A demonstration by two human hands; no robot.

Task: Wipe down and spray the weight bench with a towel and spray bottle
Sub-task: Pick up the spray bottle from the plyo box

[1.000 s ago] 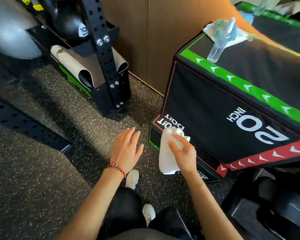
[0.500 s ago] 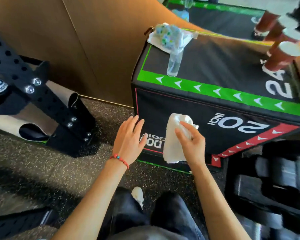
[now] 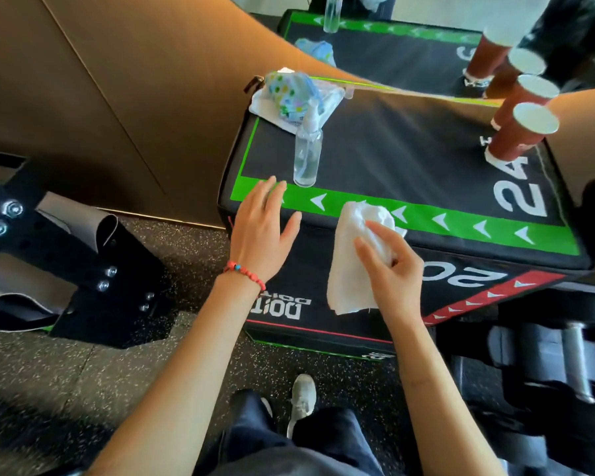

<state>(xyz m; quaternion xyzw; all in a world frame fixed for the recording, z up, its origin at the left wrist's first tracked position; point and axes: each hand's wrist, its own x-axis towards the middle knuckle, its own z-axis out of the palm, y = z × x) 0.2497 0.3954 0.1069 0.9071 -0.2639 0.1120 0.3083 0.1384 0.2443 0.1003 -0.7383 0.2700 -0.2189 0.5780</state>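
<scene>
We see the big black padded box [image 3: 426,159] first – green arrow strip along its near top edge, "24" on top, "20" on the front face. No weight bench as such shows, so we take this box for the surface being cleaned. Red paper cups [image 3: 516,135] stand at its far right; a patterned pouch [image 3: 289,94] lies on a cloth at its far left corner.

The white towel [image 3: 354,255] hangs over the near top edge, down the front face. Our right hand [image 3: 389,269] grips it, fingers curled into the bunched upper part. The clear spray bottle [image 3: 308,156] stands upright on top, just behind the green strip. Our left hand [image 3: 261,231] is open, fingers straight and holding nothing, fingertips over the strip's left end, near the bottle.

We judge the step in hand to be taking the bottle. To do it well, we close round the body low down so it does not tip, turn the nozzle to the pad – away from the cups – and keep the towel bunched
</scene>
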